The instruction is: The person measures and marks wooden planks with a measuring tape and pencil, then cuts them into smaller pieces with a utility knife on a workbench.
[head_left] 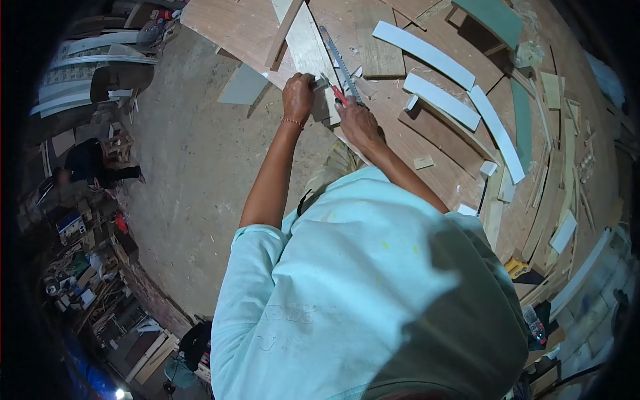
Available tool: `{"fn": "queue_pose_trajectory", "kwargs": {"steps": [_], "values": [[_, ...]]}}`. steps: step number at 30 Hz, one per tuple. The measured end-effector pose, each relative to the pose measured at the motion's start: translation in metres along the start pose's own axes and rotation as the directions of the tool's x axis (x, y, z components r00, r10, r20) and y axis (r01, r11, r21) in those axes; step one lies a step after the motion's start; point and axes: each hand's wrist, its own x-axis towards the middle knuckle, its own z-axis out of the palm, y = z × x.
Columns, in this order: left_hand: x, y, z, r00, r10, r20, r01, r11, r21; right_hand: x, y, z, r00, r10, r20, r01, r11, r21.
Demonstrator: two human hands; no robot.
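Observation:
My right hand (360,125) is closed around a red-handled tool (339,94) with a grey metal tip; its exact kind is too small to make out. The tip points toward my left hand (298,98), whose fingers are curled at the edge of a pale board (303,50). What the left fingers hold, if anything, is hidden. Beside the board, a saw blade (339,61) with a toothed edge runs down to my right hand, where its lower end is covered. A narrow wooden strip (285,37) lies across the board's far left part.
Curved white pieces (427,53) and a brown box-like wooden piece (447,137) lie on the plywood table (400,160). A green-topped piece (490,23) stands at the far right. Wood strips (567,167) line the right side. A person (87,163) bends down at the left.

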Motion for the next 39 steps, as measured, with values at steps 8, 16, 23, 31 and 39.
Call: {"fn": "queue_pose_trajectory", "kwargs": {"steps": [8, 16, 23, 31, 39], "values": [[0.006, 0.002, -0.007, 0.995, 0.044, 0.088, -0.047, 0.998, 0.038, 0.005, 0.011, -0.002, 0.997, -0.076, 0.001, 0.076, 0.997, -0.023], [0.011, 0.004, -0.002, 0.995, 0.058, 0.083, -0.059, 0.998, 0.01, -0.001, -0.004, -0.016, 0.998, 0.064, 0.003, -0.064, 0.998, -0.012], [0.007, 0.005, -0.004, 0.988, 0.084, 0.127, -0.096, 0.991, 0.09, -0.002, 0.005, -0.005, 1.0, 0.009, 0.002, -0.009, 1.0, -0.021], [0.008, 0.001, -0.002, 0.987, 0.121, 0.102, -0.121, 0.993, -0.008, -0.002, -0.001, -0.007, 0.997, 0.075, -0.024, -0.076, 0.996, -0.039], [0.008, 0.006, -0.004, 0.984, 0.13, 0.123, -0.131, 0.991, 0.004, -0.002, -0.001, -0.006, 0.997, 0.068, -0.047, -0.07, 0.996, -0.049]]}}
